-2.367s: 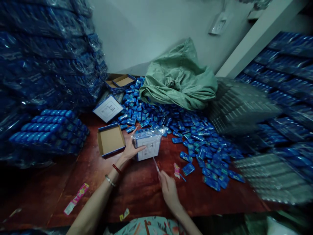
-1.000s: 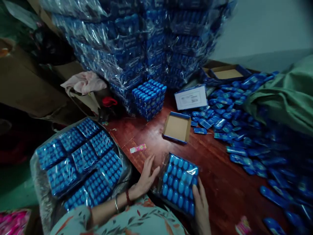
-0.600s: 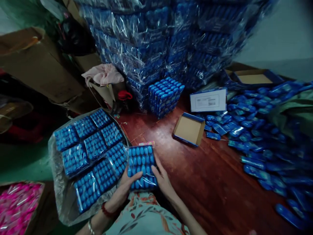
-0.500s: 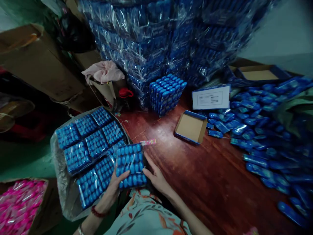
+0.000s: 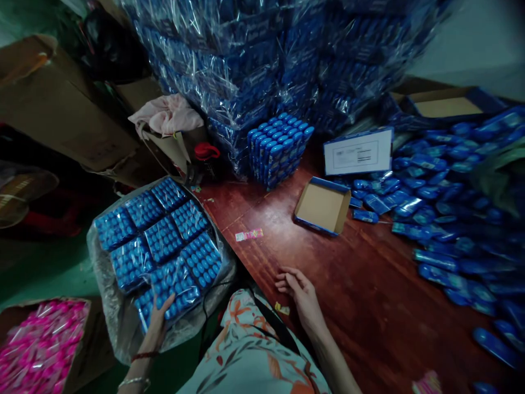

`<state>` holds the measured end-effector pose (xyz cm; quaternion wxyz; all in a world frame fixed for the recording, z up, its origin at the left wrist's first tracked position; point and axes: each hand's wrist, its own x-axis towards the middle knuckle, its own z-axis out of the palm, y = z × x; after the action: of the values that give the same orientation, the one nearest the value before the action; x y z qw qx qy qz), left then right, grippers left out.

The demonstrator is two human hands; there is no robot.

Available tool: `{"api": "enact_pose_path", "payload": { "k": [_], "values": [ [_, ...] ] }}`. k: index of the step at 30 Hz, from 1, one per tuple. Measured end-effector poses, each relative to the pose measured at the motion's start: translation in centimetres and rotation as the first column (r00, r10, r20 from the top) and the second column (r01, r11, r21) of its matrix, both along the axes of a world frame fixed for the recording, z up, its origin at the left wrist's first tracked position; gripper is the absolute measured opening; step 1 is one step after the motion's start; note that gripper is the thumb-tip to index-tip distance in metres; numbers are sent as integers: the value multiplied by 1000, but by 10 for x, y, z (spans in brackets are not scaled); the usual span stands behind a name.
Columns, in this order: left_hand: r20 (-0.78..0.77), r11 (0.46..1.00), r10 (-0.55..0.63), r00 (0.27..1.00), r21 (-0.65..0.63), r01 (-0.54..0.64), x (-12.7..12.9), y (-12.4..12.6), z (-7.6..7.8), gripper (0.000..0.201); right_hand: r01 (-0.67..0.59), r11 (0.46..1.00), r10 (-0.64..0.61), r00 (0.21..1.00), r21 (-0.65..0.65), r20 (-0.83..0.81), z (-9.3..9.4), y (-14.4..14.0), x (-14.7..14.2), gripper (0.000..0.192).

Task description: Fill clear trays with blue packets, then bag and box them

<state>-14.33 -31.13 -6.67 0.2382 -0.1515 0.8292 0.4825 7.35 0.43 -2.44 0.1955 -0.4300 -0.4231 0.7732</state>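
Observation:
My left hand is at the near edge of a clear-wrapped pack of blue round-ended items, thumb on top and fingers partly hidden. That pack sits in a plastic-lined container among several similar packs, overlapping its neighbours. Over the red-brown table, my right hand hangs with loosely bent fingers apart, holding nothing. Near it lie a small yellow scrap and a pink-and-yellow strip.
An open shallow box lies mid-table, with a white-labelled box behind. Loose blue packages pile up at the right. A block of blue items stands before a tall wrapped stack. Pink items fill a carton.
The pack has moved from in front of my body, where both hands held it, left into the container. My right hand has let go and moved right over the table.

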Motion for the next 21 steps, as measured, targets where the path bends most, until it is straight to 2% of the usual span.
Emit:
{"api": "enact_pose_path", "payload": {
  "k": [3, 5, 8, 10, 12, 14, 15, 18, 19, 21],
  "values": [
    [-59, 993, -98, 993, -63, 95, -1, 12, -15, 69, 5, 1000, -5, 1000, -12, 7, -2, -5, -4, 40],
    [-147, 969, -173, 974, -201, 142, -1, 11, -21, 78, -21, 1000, 21, 1000, -1, 18, -3, -6, -8, 41],
    [-317, 903, -235, 919, -421, 85, 3, 12, -21, 94, -83, 995, 80, 996, 60, 43, -5, -5, -13, 44],
    [-458, 833, -363, 811, -550, 62, 3, 26, -15, 85, -136, 985, 130, 989, 103, 65, -8, -5, -14, 47],
    [-513, 738, -587, 626, -657, 153, -4, 54, -6, 66, -163, 976, 153, 985, 141, 81, -9, -5, -15, 48],
    [-479, 630, -755, 447, -719, 292, -20, 90, 0, 54, -165, 970, 151, 984, 176, 94, -10, -6, -15, 49],
    [-467, 610, -775, 426, -730, 308, -29, 108, 1, 54, -165, 968, 148, 984, 189, 100, -11, -7, -14, 49],
    [-398, 605, -750, 529, -736, 304, -51, 148, -9, 58, -178, 963, 157, 980, 200, 118, -11, -8, -14, 49],
    [-376, 599, -743, 554, -743, 299, -55, 155, -14, 57, -176, 965, 154, 981, 197, 121, -11, -8, -14, 49],
    [-366, 581, -744, 559, -767, 271, -58, 161, -26, 55, -153, 970, 131, 984, 191, 123, -12, -8, -15, 49]
  ]
}}
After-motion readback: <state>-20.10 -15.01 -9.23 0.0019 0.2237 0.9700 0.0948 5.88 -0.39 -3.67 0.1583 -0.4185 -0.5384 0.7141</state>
